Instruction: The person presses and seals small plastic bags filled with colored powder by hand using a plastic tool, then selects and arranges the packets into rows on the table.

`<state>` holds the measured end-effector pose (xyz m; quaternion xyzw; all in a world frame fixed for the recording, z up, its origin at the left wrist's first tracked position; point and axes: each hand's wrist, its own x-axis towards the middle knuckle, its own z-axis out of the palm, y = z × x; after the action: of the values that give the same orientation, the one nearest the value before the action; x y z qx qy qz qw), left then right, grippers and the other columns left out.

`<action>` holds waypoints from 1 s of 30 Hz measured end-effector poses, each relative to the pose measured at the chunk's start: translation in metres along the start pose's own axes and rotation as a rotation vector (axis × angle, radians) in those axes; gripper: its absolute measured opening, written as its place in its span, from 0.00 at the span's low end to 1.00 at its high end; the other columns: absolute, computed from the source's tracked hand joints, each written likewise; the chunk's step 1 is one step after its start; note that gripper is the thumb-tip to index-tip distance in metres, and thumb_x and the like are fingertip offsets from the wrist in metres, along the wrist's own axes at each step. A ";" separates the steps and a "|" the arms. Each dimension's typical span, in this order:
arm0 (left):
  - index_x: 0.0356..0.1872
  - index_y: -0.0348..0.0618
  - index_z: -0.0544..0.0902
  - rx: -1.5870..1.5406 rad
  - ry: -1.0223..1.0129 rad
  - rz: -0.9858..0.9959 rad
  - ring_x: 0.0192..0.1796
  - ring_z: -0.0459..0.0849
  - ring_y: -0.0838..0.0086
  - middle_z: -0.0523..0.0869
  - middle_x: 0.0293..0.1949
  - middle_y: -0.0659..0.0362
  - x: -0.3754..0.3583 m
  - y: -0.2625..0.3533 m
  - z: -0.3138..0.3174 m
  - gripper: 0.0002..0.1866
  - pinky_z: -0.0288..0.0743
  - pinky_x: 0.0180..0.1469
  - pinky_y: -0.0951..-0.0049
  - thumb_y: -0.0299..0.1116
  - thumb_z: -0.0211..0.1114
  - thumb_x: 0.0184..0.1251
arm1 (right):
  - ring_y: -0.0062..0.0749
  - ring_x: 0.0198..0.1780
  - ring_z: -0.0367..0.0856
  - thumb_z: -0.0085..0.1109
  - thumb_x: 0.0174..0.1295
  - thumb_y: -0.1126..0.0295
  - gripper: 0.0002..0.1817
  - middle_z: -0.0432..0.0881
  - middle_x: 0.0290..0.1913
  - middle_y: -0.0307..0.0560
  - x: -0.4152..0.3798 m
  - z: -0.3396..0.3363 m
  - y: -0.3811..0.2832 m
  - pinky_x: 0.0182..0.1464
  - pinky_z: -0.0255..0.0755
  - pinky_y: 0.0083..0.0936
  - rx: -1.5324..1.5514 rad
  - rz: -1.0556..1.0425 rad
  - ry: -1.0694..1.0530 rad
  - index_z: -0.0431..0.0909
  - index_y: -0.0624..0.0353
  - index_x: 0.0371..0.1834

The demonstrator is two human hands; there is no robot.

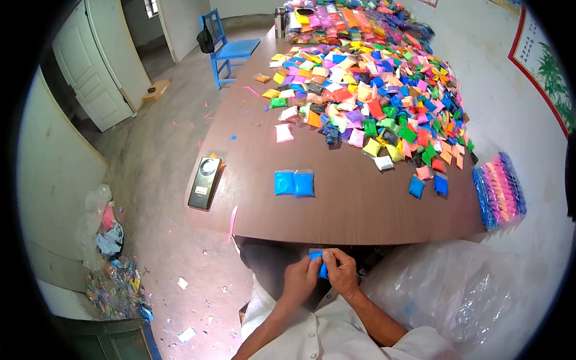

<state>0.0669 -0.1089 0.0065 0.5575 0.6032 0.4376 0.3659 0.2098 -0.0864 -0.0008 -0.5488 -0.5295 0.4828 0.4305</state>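
Just below the table's front edge, my left hand (pixel 301 277) and my right hand (pixel 341 271) are both closed on a small clear packet of blue stuff (pixel 318 257). Its top edge shows above my thumbs, and the fingers hide much of the rest. On the table ahead lie two blue packets (pixel 294 183), side by side and touching. A large heap of small packets in many colours (pixel 372 102) covers the far and right part of the table.
On the brown table (pixel 258 222) a dark handheld device (pixel 204 183) lies at the left edge. A bundle of wrapped packets (pixel 499 191) stands at the right corner. Clear plastic sheeting (pixel 444 294) is to my right. Behind stand a blue chair (pixel 231 51) and a flask (pixel 280 23).
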 end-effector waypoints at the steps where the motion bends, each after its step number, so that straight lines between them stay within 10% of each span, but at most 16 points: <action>1: 0.36 0.34 0.85 0.012 0.023 0.003 0.22 0.80 0.65 0.81 0.23 0.44 -0.002 0.001 -0.001 0.17 0.76 0.31 0.63 0.38 0.62 0.83 | 0.23 0.40 0.82 0.62 0.76 0.64 0.13 0.88 0.37 0.43 0.000 0.001 0.001 0.46 0.77 0.26 -0.005 -0.001 -0.003 0.88 0.64 0.44; 9: 0.37 0.36 0.87 -0.122 0.007 -0.133 0.30 0.89 0.53 0.87 0.27 0.44 -0.006 -0.008 -0.012 0.21 0.79 0.35 0.59 0.47 0.65 0.80 | 0.22 0.42 0.82 0.64 0.76 0.68 0.11 0.88 0.39 0.43 0.004 0.010 -0.005 0.46 0.77 0.25 -0.056 -0.128 0.000 0.88 0.66 0.44; 14: 0.41 0.34 0.87 -0.423 -0.133 -0.209 0.31 0.89 0.73 0.90 0.27 0.55 -0.010 -0.021 -0.007 0.22 0.80 0.36 0.68 0.49 0.67 0.79 | 0.21 0.41 0.81 0.65 0.75 0.71 0.09 0.87 0.39 0.42 0.005 0.015 -0.005 0.45 0.77 0.24 0.008 -0.121 0.067 0.88 0.67 0.43; 30: 0.41 0.35 0.88 -0.230 -0.224 -0.197 0.35 0.84 0.81 0.89 0.32 0.62 -0.004 -0.015 -0.034 0.15 0.80 0.39 0.75 0.40 0.68 0.79 | 0.18 0.43 0.84 0.63 0.76 0.70 0.14 0.89 0.45 0.39 0.005 0.015 -0.004 0.44 0.79 0.18 0.411 0.203 -0.101 0.88 0.65 0.59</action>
<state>0.0299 -0.1170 0.0041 0.4954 0.5565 0.4009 0.5330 0.1937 -0.0820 0.0003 -0.4754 -0.3831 0.6481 0.4552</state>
